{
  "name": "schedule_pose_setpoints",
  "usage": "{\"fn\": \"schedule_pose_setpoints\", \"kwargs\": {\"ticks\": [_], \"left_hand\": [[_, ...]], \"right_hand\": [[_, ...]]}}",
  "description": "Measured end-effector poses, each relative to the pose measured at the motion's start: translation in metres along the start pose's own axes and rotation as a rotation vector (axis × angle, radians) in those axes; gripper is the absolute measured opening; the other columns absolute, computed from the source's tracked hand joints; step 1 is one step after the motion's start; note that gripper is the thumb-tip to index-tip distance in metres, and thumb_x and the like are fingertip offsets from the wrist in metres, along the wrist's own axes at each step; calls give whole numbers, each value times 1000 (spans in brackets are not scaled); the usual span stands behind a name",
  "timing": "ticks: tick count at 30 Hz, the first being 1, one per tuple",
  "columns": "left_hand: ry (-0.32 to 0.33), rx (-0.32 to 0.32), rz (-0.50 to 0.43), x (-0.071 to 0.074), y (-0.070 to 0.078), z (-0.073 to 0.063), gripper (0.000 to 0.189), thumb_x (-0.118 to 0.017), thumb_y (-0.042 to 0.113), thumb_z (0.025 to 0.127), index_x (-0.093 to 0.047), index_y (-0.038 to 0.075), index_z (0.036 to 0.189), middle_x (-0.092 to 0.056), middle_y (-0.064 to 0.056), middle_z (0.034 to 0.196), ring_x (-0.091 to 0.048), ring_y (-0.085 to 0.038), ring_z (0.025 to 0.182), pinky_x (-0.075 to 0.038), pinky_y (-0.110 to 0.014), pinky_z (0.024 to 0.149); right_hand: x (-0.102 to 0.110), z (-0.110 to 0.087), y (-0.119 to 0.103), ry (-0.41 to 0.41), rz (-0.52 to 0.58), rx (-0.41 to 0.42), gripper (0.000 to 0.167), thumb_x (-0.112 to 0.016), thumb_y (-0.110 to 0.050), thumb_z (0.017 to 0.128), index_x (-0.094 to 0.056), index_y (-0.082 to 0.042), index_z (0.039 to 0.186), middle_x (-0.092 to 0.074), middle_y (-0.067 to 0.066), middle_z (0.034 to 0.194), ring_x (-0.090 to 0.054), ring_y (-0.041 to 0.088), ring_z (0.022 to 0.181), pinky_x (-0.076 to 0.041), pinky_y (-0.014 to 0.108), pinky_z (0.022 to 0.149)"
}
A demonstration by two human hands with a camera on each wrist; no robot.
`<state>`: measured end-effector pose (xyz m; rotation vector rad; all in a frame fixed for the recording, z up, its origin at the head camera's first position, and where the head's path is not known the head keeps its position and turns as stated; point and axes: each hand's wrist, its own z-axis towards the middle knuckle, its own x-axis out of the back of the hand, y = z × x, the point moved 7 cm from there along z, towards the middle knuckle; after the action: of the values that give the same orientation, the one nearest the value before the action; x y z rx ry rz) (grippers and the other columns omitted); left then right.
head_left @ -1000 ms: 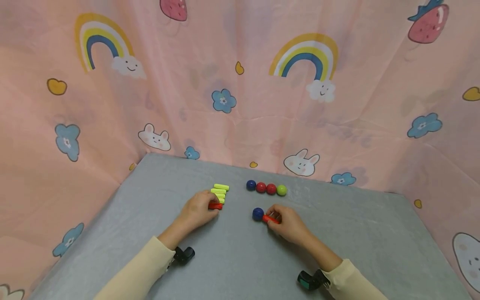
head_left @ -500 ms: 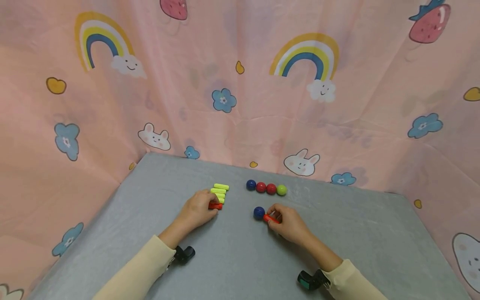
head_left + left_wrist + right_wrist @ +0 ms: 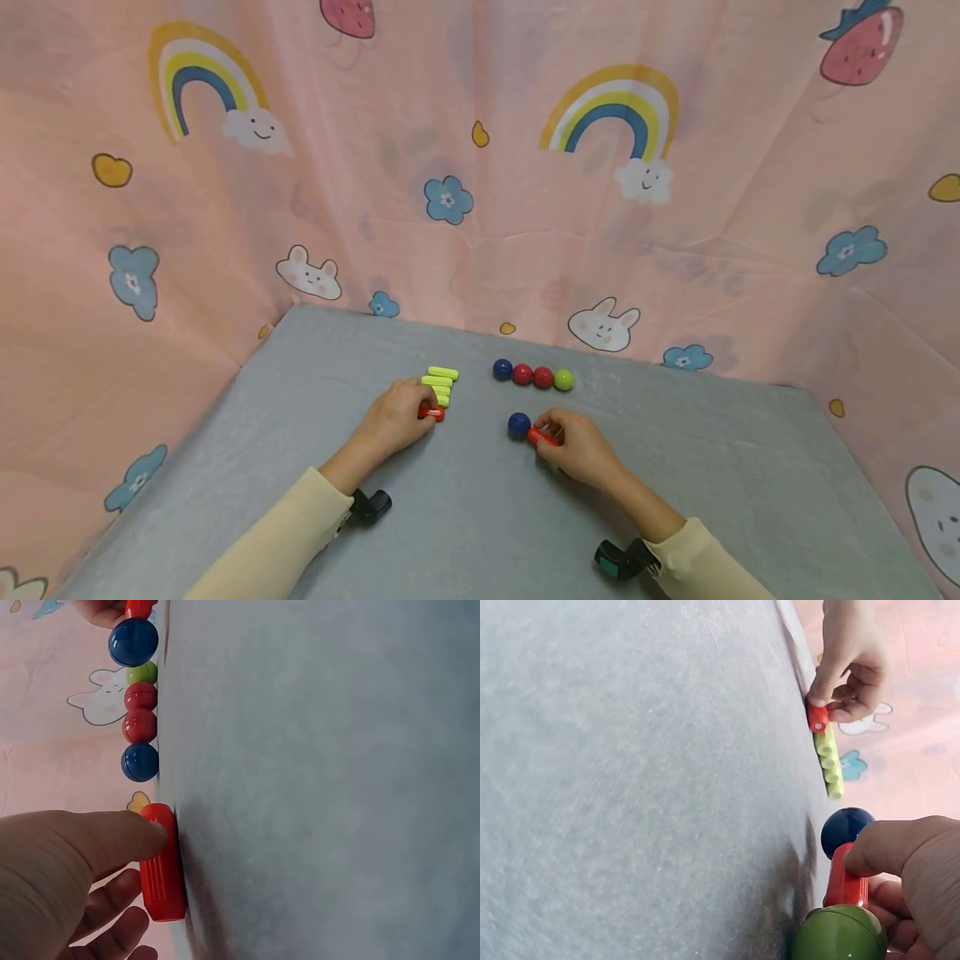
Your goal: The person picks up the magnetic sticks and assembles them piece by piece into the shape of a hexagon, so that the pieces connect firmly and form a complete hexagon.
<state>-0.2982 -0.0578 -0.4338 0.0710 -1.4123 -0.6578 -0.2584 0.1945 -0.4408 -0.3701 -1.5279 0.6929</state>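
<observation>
My left hand pinches a red ribbed rod lying on the table. Just beyond it, yellow-green rods lie side by side. In my right hand, thumb and fingers grip another red rod. A blue ball sits against that rod's far end. At its near end the right wrist view shows a green ball, which the hand hides from the head view. Whether the balls are fixed to the rod I cannot tell.
A row of balls stands behind the right hand: a blue ball, two red balls and a lime-green ball. The grey table ends at a pink printed curtain.
The blue ball at the right hand's rod has shifted slightly right and away from me. The left hand's red rod has barely moved, and both hands keep their hold.
</observation>
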Motion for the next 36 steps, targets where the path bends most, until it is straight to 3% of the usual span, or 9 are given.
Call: {"fn": "schedule_pose_setpoints", "kwargs": {"ticks": [15, 21, 25, 32, 36], "left_hand": [[0, -30, 29, 0, 4, 0, 11, -77, 14, 78, -71, 12, 87, -61, -1, 83, -51, -16, 77, -47, -31, 66], [-19, -54, 12, 0, 17, -1, 10, -75, 16, 79, -70, 12, 86, -65, -1, 85, -54, -16, 80, -51, -33, 73], [-33, -68, -14, -2, 29, -1, 8, -73, 17, 81, -69, 14, 86, -69, 1, 88, -56, -14, 79, -50, -29, 71], [-84, -41, -119, -17, 42, 6, 7, -71, 20, 81, -68, 17, 87, -66, 5, 83, -54, -8, 69, -44, -20, 57], [-116, -37, -202, -28, 49, 11, 10, -73, 21, 80, -67, 17, 86, -62, 7, 78, -54, -7, 71, -46, -19, 60]], "right_hand": [[1, 2, -1, 4, -9, -12, 18, -69, -8, 78, -67, -11, 96, -60, 0, 74, -53, 11, 61, -46, 24, 48], [-1, 2, 0, 1, 9, -32, 17, -69, -9, 78, -67, -11, 95, -63, 0, 77, -55, 11, 61, -47, 24, 47], [-1, 3, -1, 6, 5, -38, 17, -69, -9, 77, -67, -12, 94, -66, 1, 79, -57, 10, 63, -48, 24, 49], [-2, 3, -2, 10, 13, -24, 18, -69, -8, 77, -66, -11, 94, -66, 1, 78, -57, 10, 61, -48, 24, 47], [-2, 2, -3, 10, 26, -20, 17, -70, -7, 78, -66, -10, 94, -65, 0, 76, -56, 9, 58, -47, 24, 47]]}}
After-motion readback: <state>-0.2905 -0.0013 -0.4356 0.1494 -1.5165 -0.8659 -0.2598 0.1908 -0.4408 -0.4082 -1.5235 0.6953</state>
